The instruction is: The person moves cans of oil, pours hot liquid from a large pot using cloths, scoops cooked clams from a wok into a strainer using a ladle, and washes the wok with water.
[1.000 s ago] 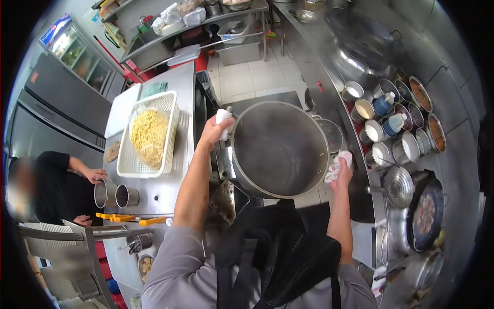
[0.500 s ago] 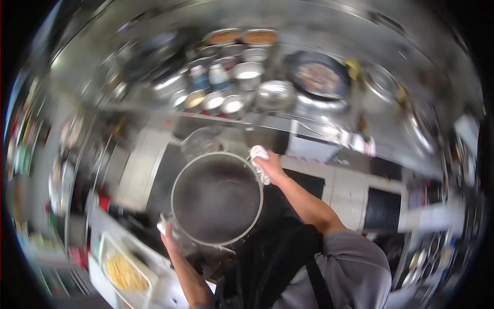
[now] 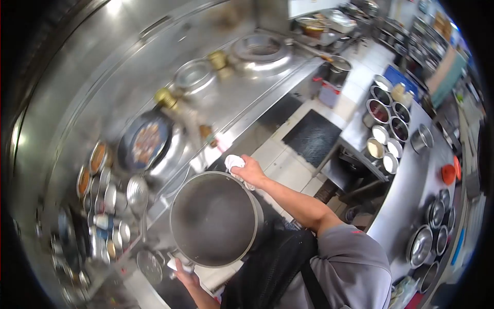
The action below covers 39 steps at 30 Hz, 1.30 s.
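One large round grey metal pot (image 3: 213,219)

Head view: pot held before the black apron (image 3: 267,265), near the stainless-steel table (image 3: 242,98). Right hand (image 3: 250,172) curled around a bunched white cloth (image 3: 234,162) at the rim; left hand (image 3: 186,275) gripping a second white cloth (image 3: 176,264) at the opposite side.

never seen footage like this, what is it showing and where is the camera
There is no machine here: a camera worn on a person's head looks forward and down, giving this wide, curved view. The bare left hand and right hand each use a white cloth to hold opposite sides of a large, round, grey metal pot. Whether anything is inside is hard to tell. Along the shiny steel counter are a round black wok with browned pieces of food and a round, silvery metal strainer.
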### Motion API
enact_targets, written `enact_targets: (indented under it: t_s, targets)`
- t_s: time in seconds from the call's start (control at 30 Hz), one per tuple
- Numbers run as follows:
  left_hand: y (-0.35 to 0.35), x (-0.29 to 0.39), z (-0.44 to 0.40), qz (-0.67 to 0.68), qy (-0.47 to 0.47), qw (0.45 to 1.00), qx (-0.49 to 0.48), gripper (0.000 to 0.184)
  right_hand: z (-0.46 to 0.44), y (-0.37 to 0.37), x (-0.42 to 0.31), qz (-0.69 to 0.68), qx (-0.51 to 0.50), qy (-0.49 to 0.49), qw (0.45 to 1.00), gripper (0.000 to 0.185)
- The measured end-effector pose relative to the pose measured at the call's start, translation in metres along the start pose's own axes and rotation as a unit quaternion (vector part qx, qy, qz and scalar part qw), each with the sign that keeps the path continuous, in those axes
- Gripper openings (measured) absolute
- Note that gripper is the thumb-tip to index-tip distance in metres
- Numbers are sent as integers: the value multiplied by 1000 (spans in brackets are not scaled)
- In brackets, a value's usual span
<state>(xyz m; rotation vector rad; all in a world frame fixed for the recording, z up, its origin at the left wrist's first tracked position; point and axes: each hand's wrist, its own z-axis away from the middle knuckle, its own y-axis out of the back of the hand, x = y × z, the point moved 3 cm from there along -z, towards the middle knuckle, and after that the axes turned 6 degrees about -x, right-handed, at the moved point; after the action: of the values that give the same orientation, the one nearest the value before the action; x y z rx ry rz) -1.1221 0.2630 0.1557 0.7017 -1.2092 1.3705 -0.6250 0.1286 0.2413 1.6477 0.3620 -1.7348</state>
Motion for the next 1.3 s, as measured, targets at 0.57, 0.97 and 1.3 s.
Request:
enact_targets:
  t_s: [0.57, 0.97, 1.3]
  targets:
    - [-563, -22, -150, 53, 140, 878, -456, 48, -75, 428, -93, -36, 336, 124, 933, 48]
    - [-1006, -111, -98, 71, 220, 715, -659, 49, -145, 753, -128, 172, 517, 116, 831, 73]
    - [-1332, -253, -6, 69, 353, 677, -641, 52, -291, 1044, -124, 358, 568, 31, 741, 48]
